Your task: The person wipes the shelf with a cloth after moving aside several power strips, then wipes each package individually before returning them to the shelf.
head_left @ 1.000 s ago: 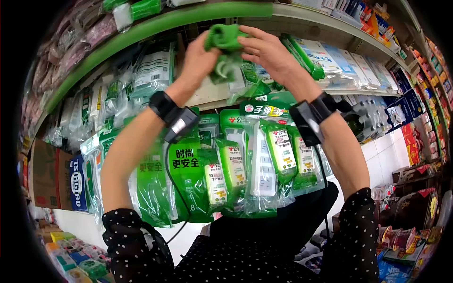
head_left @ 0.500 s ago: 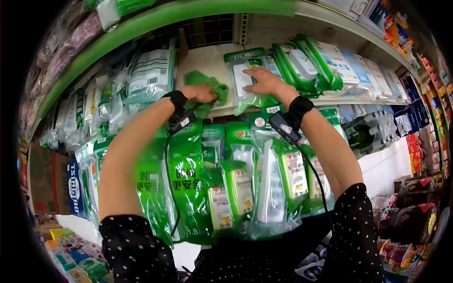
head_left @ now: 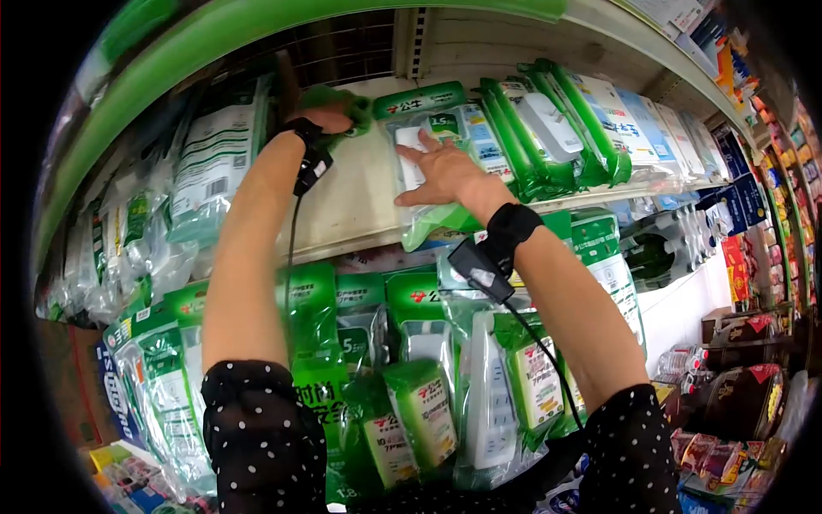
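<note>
My left hand (head_left: 324, 120) is at the back of the shelf (head_left: 341, 201), closed on a bunched green cloth (head_left: 359, 111); its fingers are partly hidden. With fingers spread, my right hand (head_left: 443, 174) lies on a green-and-white packaged power strip (head_left: 451, 125) that leans at the right of the bare shelf strip. More green packages (head_left: 548, 128) stand close to the right of that one. Left of my left forearm is a clear-and-white package (head_left: 208, 176) with a barcode.
Green power strip packages (head_left: 428, 411) hang in front of and below the shelf edge. Overhead runs a green-edged upper shelf (head_left: 282, 24). Blue-and-white packs (head_left: 638, 128) fill the right end, and clear-bagged goods (head_left: 111, 240) crowd the left. A cable trails from each wrist.
My left hand has moved left and deeper onto the shelf with the cloth. My right hand stays on the package, fingers spread wider. The view has shifted closer to the shelf.
</note>
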`<control>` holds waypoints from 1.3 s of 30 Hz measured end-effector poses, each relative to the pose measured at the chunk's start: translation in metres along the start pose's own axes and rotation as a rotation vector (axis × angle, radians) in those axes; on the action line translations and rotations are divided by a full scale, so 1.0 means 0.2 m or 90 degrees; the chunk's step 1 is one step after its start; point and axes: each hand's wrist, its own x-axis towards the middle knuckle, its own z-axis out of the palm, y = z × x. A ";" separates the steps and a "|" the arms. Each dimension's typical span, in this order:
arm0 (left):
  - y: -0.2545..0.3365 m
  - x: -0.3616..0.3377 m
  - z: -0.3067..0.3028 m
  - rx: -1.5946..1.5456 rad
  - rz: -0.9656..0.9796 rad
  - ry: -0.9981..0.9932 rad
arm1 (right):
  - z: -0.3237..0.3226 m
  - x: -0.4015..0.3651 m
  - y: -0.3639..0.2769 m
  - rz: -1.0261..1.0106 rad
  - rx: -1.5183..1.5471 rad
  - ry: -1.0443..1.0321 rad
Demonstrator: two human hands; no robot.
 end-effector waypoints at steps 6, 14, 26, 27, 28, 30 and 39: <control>0.01 0.26 0.04 -0.065 -0.345 0.045 | 0.01 -0.01 -0.01 0.019 -0.001 -0.025; 0.02 0.16 -0.03 -0.114 -0.204 0.075 | -0.02 -0.01 -0.04 0.053 -0.004 -0.048; 0.08 -0.17 0.16 -0.118 0.004 0.087 | 0.01 0.00 -0.03 0.067 0.008 -0.064; 0.09 -0.17 0.18 -0.144 -0.030 0.127 | 0.02 0.00 -0.03 0.049 -0.003 -0.052; -0.01 -0.02 0.25 -0.132 -0.007 0.151 | 0.03 0.00 -0.02 0.034 -0.016 -0.040; -0.13 0.21 0.31 -0.151 -0.026 0.154 | 0.05 0.00 -0.02 0.015 -0.011 -0.016; 0.04 0.41 0.09 -0.268 -0.063 0.135 | 0.02 -0.03 -0.03 0.049 0.011 -0.045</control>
